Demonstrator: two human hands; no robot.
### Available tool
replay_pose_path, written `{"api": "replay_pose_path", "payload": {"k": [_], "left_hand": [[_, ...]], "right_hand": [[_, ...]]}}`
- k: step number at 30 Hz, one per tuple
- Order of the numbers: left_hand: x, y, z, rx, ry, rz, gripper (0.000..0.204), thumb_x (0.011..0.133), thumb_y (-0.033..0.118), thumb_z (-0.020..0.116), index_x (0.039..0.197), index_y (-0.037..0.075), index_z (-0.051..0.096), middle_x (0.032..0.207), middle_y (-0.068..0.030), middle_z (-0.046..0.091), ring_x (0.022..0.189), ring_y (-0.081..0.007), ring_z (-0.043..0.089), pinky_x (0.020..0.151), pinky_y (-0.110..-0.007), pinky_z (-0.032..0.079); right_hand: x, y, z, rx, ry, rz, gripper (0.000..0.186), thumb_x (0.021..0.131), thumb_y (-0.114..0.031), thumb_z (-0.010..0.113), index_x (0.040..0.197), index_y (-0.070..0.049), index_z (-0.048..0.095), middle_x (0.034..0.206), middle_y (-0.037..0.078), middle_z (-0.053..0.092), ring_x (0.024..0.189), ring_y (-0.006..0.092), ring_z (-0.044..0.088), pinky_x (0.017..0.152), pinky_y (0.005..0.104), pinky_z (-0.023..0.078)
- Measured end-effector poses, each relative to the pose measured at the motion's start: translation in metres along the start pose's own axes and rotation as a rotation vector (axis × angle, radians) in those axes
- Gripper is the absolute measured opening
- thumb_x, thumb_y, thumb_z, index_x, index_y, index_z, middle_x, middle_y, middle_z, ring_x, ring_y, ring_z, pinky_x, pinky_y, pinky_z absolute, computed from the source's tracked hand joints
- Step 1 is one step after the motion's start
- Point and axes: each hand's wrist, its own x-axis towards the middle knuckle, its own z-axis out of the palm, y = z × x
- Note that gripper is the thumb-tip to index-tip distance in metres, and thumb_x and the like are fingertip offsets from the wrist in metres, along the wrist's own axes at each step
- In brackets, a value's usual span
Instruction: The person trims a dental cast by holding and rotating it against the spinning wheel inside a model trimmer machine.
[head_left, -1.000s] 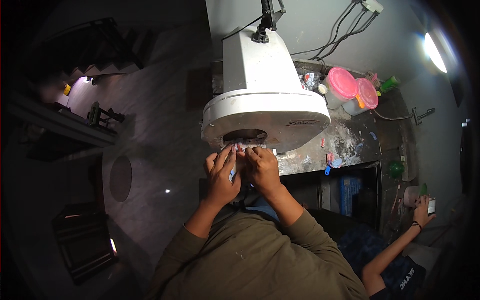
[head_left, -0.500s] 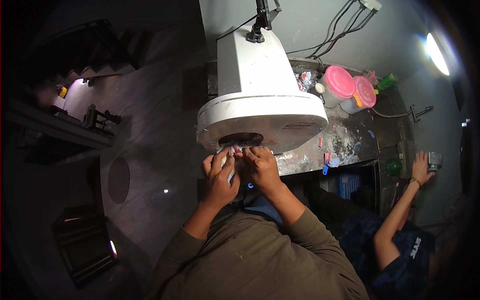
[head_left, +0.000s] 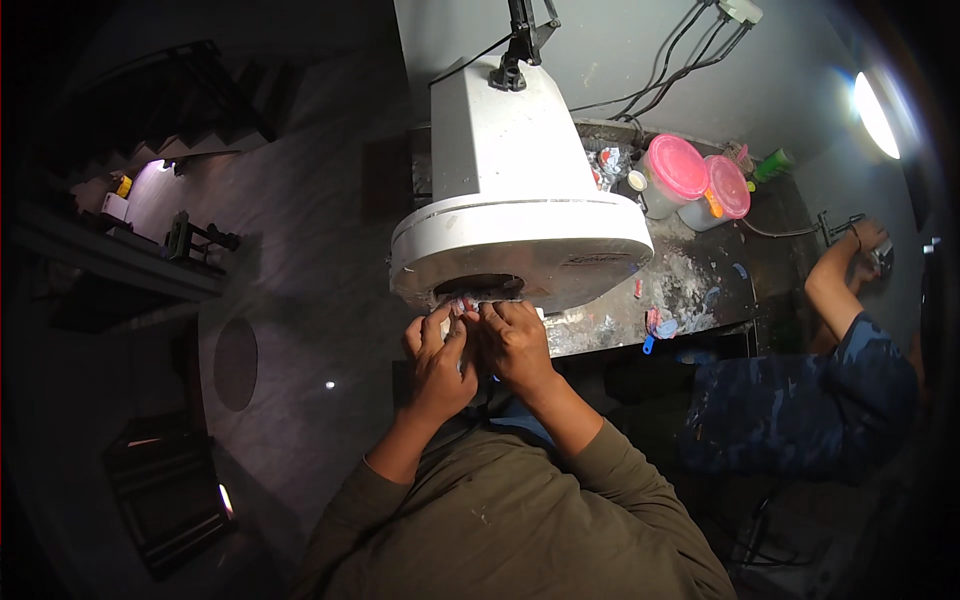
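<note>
The left hand (head_left: 441, 366) is grasping a small red-and-white piece (head_left: 466, 305) between its bent fingers, holding it at the near edge of a dark oval opening (head_left: 485, 285) in a large, round-fronted white machine (head_left: 520, 222). The right hand (head_left: 516, 340) is resting just beside it on the right, its fingers curling inward; whether they are also gripping the piece cannot be told. Farther right, two pale tubs with round pink lids (head_left: 677, 168) are standing toward the far side of a grimy dark table (head_left: 718, 250), while a co-worker in a dark blue patterned shirt (head_left: 765, 405) is reaching toward the far right.
</note>
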Motion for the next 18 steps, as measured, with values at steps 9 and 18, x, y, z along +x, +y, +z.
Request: {"api": "replay_pose_path", "payload": {"k": [9, 18], "left_hand": [[-0.0029, 0.0004, -0.0034, -0.018, -0.011, -0.034, 0.060, 0.073, 0.003, 0.072, 0.132, -0.004, 0.064, 0.147, -0.0200, 0.052, 0.126, -0.0417, 0.043, 0.112, -0.049, 0.034], [-0.0046, -0.0041, -0.0044, -0.057, -0.030, -0.035, 0.082, 0.063, -0.003, 0.064, 0.144, -0.004, 0.056, 0.151, -0.0205, 0.048, 0.127, -0.0436, 0.041, 0.114, -0.050, 0.032]], "right_hand": [[-0.0044, 0.0015, 0.0035, -0.068, 0.053, -0.112, 0.014, 0.084, -0.008, 0.073, 0.094, 0.001, 0.073, 0.077, 0.009, 0.060, 0.073, 0.0285, 0.060, 0.070, 0.0415, 0.043], [-0.0058, 0.0063, 0.0043, -0.147, -0.041, -0.212, 0.025, 0.082, -0.012, 0.068, 0.100, 0.003, 0.074, 0.085, 0.010, 0.062, 0.082, 0.0274, 0.061, 0.077, 0.0409, 0.045]]}}
